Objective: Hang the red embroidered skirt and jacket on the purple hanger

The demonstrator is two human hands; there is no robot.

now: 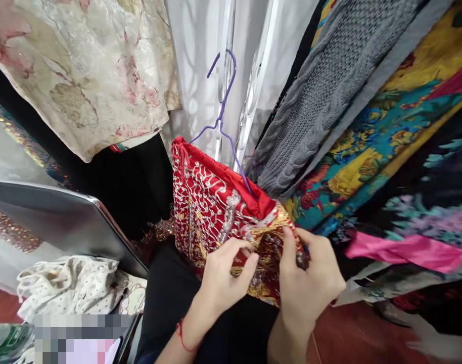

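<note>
Our left hand [225, 275] and right hand [310, 278] both pinch the red embroidered garment [216, 207] with curled fingers, below its purple hanger [223, 114].

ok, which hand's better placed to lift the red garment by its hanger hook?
Probably left. The left hand only pinches the red garment loosely and sits nearer the purple hanger; the right hand has the firmer grip.

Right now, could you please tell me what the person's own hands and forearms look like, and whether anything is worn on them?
Both hands are bare: no gloves, no rings that show. The left hand has a thin red string bracelet around its wrist. The right hand shows no band. No sleeves reach either forearm.
</note>
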